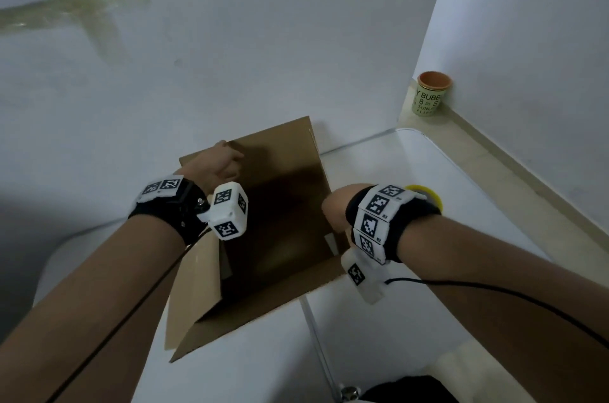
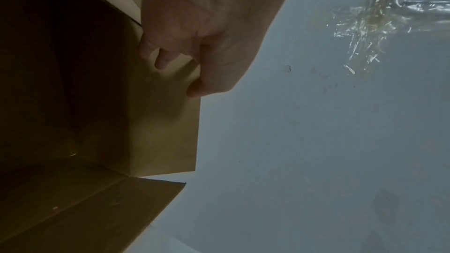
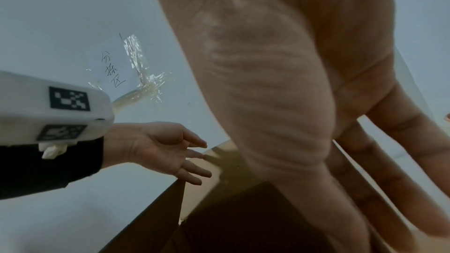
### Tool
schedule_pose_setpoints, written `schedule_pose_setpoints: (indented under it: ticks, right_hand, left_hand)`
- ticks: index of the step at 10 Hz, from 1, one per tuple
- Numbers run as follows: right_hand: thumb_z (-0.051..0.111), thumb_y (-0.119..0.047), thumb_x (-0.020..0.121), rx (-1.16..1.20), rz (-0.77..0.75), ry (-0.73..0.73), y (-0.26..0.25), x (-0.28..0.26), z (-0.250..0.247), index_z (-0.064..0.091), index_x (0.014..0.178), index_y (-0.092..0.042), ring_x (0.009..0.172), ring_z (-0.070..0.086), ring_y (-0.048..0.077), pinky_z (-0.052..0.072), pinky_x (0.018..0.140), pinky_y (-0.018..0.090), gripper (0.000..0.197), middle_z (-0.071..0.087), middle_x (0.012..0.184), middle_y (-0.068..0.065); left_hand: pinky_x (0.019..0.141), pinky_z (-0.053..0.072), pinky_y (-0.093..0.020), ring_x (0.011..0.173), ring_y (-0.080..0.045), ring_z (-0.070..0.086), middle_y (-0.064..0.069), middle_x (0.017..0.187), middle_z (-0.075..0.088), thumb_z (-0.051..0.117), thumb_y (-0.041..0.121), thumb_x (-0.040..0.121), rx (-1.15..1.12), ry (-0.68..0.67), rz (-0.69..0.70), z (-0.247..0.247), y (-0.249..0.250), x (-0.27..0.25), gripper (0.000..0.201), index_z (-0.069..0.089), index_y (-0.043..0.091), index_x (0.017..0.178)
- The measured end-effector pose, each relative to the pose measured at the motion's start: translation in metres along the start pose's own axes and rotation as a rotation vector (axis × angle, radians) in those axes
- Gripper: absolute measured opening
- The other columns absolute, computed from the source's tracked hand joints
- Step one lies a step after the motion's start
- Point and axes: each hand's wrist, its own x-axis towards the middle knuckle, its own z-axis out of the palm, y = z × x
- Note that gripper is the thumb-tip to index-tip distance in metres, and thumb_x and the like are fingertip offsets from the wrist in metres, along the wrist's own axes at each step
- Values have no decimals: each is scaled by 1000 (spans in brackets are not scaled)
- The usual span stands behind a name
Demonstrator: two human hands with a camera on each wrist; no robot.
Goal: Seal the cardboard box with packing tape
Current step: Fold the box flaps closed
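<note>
Open cardboard box [image 1: 263, 237] at centre of the white table [image 1: 428, 320], flaps up, inside dark. Left hand [image 1: 217, 165] at the box's 11 o'clock corner — fingers [image 2: 158, 55] loosely bent, touching the far flap [image 1: 280, 145], not closed round it. Right hand [image 1: 333, 208] at the 3 o'clock rim, fingers [image 3: 389, 180] long and relaxed against the side flap; grip not clear. Yellow tape roll [image 1: 428, 195] just behind the right wrist. Green cup [image 1: 431, 96] at 1 o'clock — on the ledge.
</note>
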Motion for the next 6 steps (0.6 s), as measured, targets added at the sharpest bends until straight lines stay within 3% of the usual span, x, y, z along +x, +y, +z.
schedule_pose_setpoints:
  ticks: [1, 2, 3, 4, 5, 6]
  right_hand:
    - [52, -28, 96, -12, 18, -4, 2, 29, -7, 57, 125, -7, 115, 58, 27, 47, 91, 34, 36, 57, 128, 11]
    - [49, -30, 99, 29, 12, -2, -2, 34, -23, 56, 126, -3, 117, 56, 25, 45, 93, 32, 39, 57, 128, 12]
    - [52, -27, 95, 75, -13, 87, -4, 36, -28, 58, 124, -8, 118, 56, 28, 46, 95, 37, 35, 59, 127, 11]
    - [55, -24, 91, 137, -12, 176, -12, 41, -22, 61, 119, -10, 114, 59, 31, 48, 91, 40, 32, 61, 122, 13]
    - [51, -22, 96, 128, -49, 26, -20, 48, -20, 57, 125, -4, 118, 56, 30, 46, 93, 36, 35, 58, 128, 15]
    - [48, -29, 99, 214, -144, -193, -26, 45, -27, 51, 135, -6, 125, 52, 26, 41, 106, 34, 43, 52, 137, 11]
  left_hand:
    - [39, 36, -22, 52, -12, 41, -4, 70, 40, 39, -4, 95, 88, -35, 24, -6, -1, -1, 29, 46, 20, 82]
    - [60, 53, -17, 79, -14, 59, -6, 94, 59, 42, -8, 94, 247, -55, 68, -17, -7, -5, 26, 58, 8, 108]
    - [58, 55, -18, 78, -17, 64, -14, 100, 59, 43, -5, 95, 359, -69, 80, -28, -11, -9, 38, 50, 2, 132]
    - [56, 54, -17, 77, -17, 61, -11, 99, 57, 46, -5, 95, 427, -71, 90, -32, -16, -12, 49, 39, 11, 142]
    - [68, 51, -17, 82, -11, 58, -6, 101, 58, 47, -6, 94, 467, -145, 128, -39, -17, -12, 61, 32, 19, 148]
    - [75, 44, -25, 85, -13, 53, -2, 102, 54, 45, -1, 96, 477, -198, 101, -36, -8, -12, 57, 35, 23, 146]
